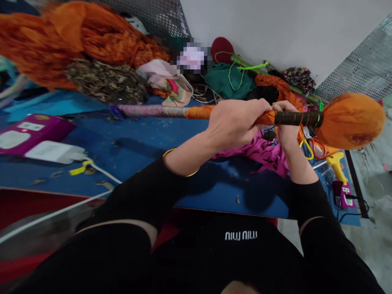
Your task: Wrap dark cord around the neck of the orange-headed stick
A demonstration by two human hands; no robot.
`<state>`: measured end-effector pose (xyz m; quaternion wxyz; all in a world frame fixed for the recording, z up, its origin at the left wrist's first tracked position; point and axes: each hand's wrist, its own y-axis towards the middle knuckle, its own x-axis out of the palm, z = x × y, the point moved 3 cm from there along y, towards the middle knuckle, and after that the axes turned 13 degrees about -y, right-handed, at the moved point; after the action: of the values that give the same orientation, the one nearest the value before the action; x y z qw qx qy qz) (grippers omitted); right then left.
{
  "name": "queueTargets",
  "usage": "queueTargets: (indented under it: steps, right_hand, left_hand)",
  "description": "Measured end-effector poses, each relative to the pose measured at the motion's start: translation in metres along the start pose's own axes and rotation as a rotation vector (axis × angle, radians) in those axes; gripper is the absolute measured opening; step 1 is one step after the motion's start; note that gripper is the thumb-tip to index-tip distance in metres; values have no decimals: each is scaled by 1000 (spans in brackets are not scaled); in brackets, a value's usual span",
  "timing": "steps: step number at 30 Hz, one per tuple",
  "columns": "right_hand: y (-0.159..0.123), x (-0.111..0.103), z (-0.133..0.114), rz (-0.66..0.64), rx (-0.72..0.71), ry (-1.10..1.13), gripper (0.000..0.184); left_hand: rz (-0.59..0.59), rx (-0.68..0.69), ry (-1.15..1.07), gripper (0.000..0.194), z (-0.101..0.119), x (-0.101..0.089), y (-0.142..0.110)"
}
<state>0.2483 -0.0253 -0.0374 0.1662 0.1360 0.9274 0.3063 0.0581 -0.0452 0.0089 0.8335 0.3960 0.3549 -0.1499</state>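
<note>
The stick [150, 111], gripped by both hands, lies across the view above the table [214, 190], its tip at nine o'clock and its bulb [352, 121] at three. The left hand [235, 122] is curled over the orange wrap [199, 112]; the right hand [287, 124] grasps the shaft at the dark band [298, 119], its far fingers hidden. To work this joint well, I would let the left hand carry the weight, since the bulb probably makes that end heavy, and press the cloth edge flat with the right thumb, keeping any tension even.

Clockwise from the left hand, left to right: at nine o'clock, a glossy purple socket [61, 130], boxy, with a white plug [53, 152]; at ten, an orange heap [88, 32], thin and crinkled, above a mottled brown heap [107, 81]; at twelve, soft teal cloth [229, 81]; at four, limp, ragged pink strips [272, 159]. The bulb is rounded, its fabric gathered into the neck. Past the right wrist, towards four, sits a hard yellow glue gun [337, 165].
</note>
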Motion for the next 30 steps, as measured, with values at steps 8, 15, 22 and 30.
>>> queueTargets:
  steps: [8,15,22,30]
  right_hand:
    - [-12,-1,-23,-65,-277,-291,49]
    - [-17,4,-46,-130,-215,-120,56]
    - [-28,18,-55,-188,-22,-188,61]
    - [-43,24,-61,-166,-338,-479,54]
  left_hand:
    - [49,-241,62,38,-10,-16,8]
    - [75,-245,-8,34,-27,-3,11]
    - [66,-326,-105,44,-42,8,15]
    - [157,-245,-190,40,-56,20,12]
